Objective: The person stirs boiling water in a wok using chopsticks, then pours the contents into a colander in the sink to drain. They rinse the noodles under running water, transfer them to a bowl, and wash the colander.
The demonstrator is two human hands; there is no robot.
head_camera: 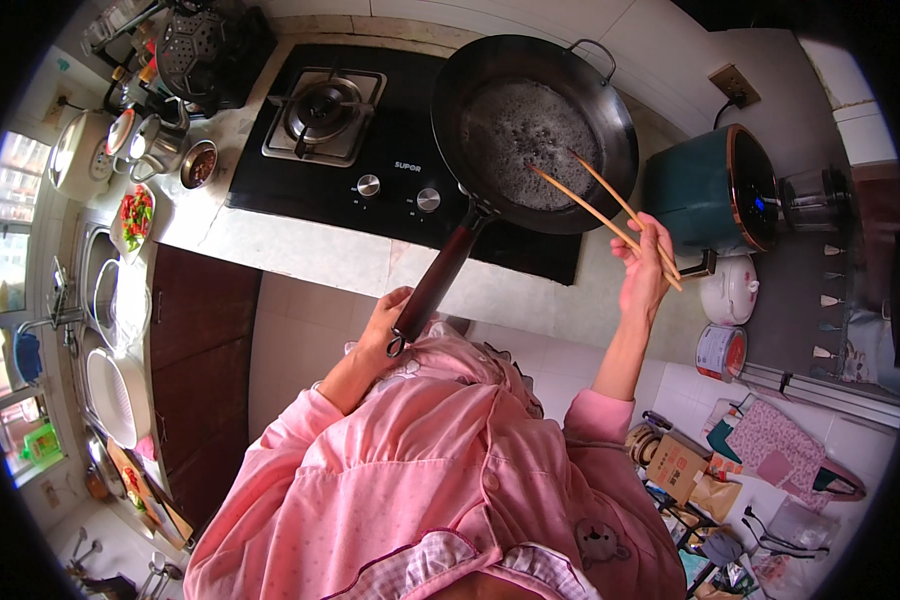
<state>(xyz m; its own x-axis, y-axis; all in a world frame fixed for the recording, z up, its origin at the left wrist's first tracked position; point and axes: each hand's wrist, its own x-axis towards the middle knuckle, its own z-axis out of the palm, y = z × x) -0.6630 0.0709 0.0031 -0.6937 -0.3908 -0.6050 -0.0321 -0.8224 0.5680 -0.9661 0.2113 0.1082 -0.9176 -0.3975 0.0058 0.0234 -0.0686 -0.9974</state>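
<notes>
A dark wok (pixel 457 112) with frothy, bubbling liquid (pixel 529 131) in it sits on the right side of a black gas hob (pixel 397 112). My right hand (pixel 645 262), right of the wok's near rim, holds a pair of wooden chopsticks (pixel 607 217); their tips are in or just over the froth. The wok's dark wooden handle (pixel 436 281) points towards me. My left hand (pixel 386 319) is at the end of this handle, partly behind it; whether its fingers grip the handle, I cannot tell.
A green air fryer (pixel 697 187) stands close on the right, with a lidded white pot (pixel 729 290) nearby. At the left are a free burner (pixel 322 109), a metal bowl (pixel 198 164), a plate of cut red and green peppers (pixel 136 217) and a sink (pixel 97 262).
</notes>
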